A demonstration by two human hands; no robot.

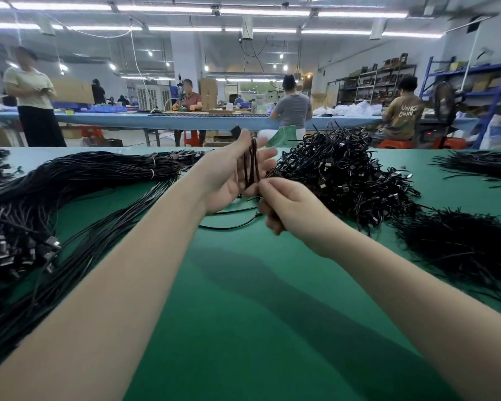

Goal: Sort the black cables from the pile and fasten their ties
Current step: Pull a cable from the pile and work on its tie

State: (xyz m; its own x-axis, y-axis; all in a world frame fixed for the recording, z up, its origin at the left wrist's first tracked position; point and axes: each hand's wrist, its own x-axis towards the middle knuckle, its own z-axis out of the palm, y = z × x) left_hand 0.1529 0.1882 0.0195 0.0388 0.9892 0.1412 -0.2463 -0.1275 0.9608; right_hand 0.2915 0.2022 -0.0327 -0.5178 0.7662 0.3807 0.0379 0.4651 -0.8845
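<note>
A coiled black cable (252, 163) stands upright in my left hand (229, 175), lying across the palm with the fingers stretched up behind it and the thumb beside it. My right hand (287, 206) is curled at the coil's lower end, pinching it between thumb and fingers. Both hands hover above the green table (243, 299). A big pile of coiled, tied black cables (339, 175) lies just right of the hands. Long straight black cables (70, 198) spread over the left side, banded at one spot.
A heap of thin black ties (460, 244) lies at the right, with another bunch (480, 166) further back right. Loose cable strands (232, 224) lie under my hands. Several people work at a long blue bench (185, 120) beyond the table.
</note>
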